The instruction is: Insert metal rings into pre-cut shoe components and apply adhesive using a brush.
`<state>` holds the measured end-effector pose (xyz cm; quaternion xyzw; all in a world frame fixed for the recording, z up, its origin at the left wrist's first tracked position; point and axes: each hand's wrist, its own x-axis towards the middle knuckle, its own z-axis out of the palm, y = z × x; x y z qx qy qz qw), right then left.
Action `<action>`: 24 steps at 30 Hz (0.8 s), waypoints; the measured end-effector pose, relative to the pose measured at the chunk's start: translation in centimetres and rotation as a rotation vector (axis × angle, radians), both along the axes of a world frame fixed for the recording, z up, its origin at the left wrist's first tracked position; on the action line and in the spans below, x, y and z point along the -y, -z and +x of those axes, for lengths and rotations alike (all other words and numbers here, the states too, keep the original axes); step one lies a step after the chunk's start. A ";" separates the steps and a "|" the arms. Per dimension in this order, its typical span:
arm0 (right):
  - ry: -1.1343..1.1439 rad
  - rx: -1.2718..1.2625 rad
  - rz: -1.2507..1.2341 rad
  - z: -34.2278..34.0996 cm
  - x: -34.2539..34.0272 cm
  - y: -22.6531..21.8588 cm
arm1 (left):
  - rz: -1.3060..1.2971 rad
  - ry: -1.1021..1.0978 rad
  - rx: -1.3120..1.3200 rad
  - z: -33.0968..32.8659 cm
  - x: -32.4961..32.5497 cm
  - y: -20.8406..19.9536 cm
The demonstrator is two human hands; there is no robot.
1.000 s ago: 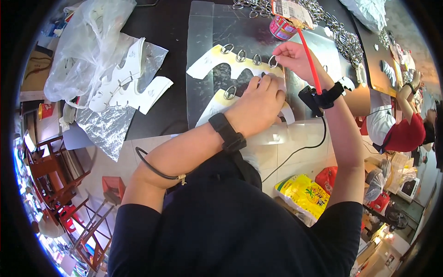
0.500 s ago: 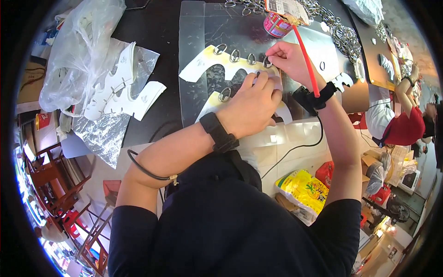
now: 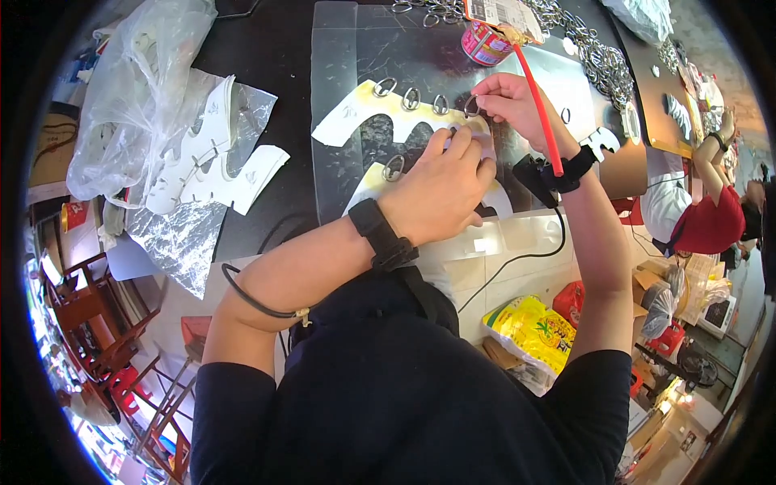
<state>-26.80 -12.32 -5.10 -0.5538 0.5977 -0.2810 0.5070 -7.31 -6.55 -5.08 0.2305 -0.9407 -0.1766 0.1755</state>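
A white card strip (image 3: pixel 343 118) with a scalloped lower edge and a yellowish upper edge lies on a clear sheet (image 3: pixel 335 32). Several oval metal rings (image 3: pixel 411 99) stand along its top edge. My left hand (image 3: pixel 440 190) is closed over the strip's right end, fingers curled and pressed down on it. My right hand (image 3: pixel 508 103) pinches a metal ring (image 3: pixel 470 106) by its right side, at the strip's upper right edge. A second card strip (image 3: pixel 365 184), bearing another ring (image 3: pixel 394 167), lies nearer me, partly hidden under my left hand and wrist.
A pink tin (image 3: pixel 486 44) with a red stick (image 3: pixel 540 109) leaning from it stands beyond my right hand. Heaped metal rings (image 3: pixel 594 65) lie at the far right. Plastic bags (image 3: pixel 137 97) and white cut pieces (image 3: pixel 202 153) lie left. A co-worker (image 3: pixel 707 214) is at right.
My right hand has shifted slightly right, and the ring in its fingers is now more tilted and more visible. My left hand stays on the strip.
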 end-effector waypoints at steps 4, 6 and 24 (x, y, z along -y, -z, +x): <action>-0.033 -0.061 -0.089 0.5 -0.2 0.5 | -0.013 -0.009 0.006 -0.1 -0.1 0.0; -0.043 -0.121 -0.127 0.6 -0.3 0.8 | 0.003 -0.002 0.009 0.0 0.0 0.0; -0.045 -0.173 -0.157 0.8 -0.2 1.4 | 0.050 0.013 -0.011 0.4 1.1 0.3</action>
